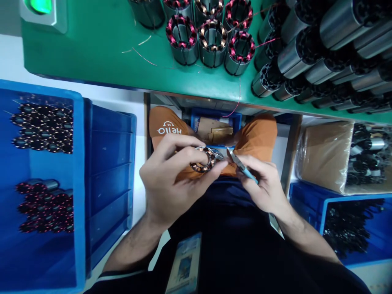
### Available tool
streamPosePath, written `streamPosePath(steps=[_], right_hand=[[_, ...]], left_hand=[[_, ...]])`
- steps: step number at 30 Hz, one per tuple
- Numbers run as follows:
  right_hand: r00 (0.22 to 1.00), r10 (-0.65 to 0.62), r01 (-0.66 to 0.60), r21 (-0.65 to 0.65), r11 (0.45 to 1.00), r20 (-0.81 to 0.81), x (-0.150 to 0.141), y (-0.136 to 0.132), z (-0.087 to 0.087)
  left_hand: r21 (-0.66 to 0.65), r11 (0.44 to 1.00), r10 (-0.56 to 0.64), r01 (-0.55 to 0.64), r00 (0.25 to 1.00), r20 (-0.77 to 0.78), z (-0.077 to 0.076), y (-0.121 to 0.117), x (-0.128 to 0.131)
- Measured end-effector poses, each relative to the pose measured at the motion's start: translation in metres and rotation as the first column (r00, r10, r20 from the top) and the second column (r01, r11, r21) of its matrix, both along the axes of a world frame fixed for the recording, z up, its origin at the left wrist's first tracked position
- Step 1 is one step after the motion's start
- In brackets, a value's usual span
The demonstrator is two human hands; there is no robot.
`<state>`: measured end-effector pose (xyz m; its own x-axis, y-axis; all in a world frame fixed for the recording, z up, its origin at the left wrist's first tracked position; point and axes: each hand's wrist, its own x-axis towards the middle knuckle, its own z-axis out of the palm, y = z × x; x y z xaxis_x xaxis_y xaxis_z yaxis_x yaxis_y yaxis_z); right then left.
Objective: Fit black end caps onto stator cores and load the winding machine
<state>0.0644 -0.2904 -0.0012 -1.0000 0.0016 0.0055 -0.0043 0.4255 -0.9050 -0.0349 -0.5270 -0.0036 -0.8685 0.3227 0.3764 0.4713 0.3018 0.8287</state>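
My left hand (pixel 176 175) is closed around a motor stator (pixel 196 166) wound with copper wire. Its open ring end faces up, and a finger reaches into or across the ring. Between the fingers and thumb of my right hand (pixel 260 183) is a pair of blue-handled snips (pixel 245 168), the grey metal tip pointing up and left. That tip is close to my left thumb, just right of the stator. Whether it touches a wire is too small to tell. Both hands are above my lap, below the front edge of the green table.
On the green table (pixel 92 53) stand wound stators (pixel 212 41) and stacked bare metal cores (pixel 294 61). Loose wire hangs over its edge. A blue crate (pixel 79 183) with wound stators is at left. At right are a cardboard box (pixel 324 155) and another blue crate (pixel 324 216).
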Motion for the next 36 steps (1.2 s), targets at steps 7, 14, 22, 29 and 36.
streamPosePath(steps=[7, 14, 22, 29, 36], right_hand=[[0.988, -0.024, 0.068, 0.295, 0.953, -0.15, -0.001, 0.015, -0.019], [0.926, -0.005, 0.173, 0.413, 0.894, -0.378, -0.002, 0.008, -0.016], [0.918, -0.057, 0.21, 0.359, 0.909, -0.393, -0.003, 0.002, -0.015], [0.922, -0.077, 0.226, 0.363, 0.904, -0.38, 0.0, -0.001, -0.019], [0.932, -0.044, 0.169, 0.324, 0.931, -0.359, 0.002, 0.003, -0.017]], left_hand=[[0.515, 0.846, -0.3, -0.137, 0.676, 0.673, -0.02, 0.004, 0.004], [0.605, 0.758, -0.429, -0.242, 0.515, 0.743, -0.001, 0.035, 0.007], [0.633, 0.737, -0.456, -0.236, 0.517, 0.724, -0.002, 0.041, 0.012], [0.648, 0.724, -0.477, -0.238, 0.506, 0.719, -0.002, 0.041, 0.015], [0.649, 0.715, -0.505, -0.261, 0.449, 0.737, -0.004, 0.041, 0.016]])
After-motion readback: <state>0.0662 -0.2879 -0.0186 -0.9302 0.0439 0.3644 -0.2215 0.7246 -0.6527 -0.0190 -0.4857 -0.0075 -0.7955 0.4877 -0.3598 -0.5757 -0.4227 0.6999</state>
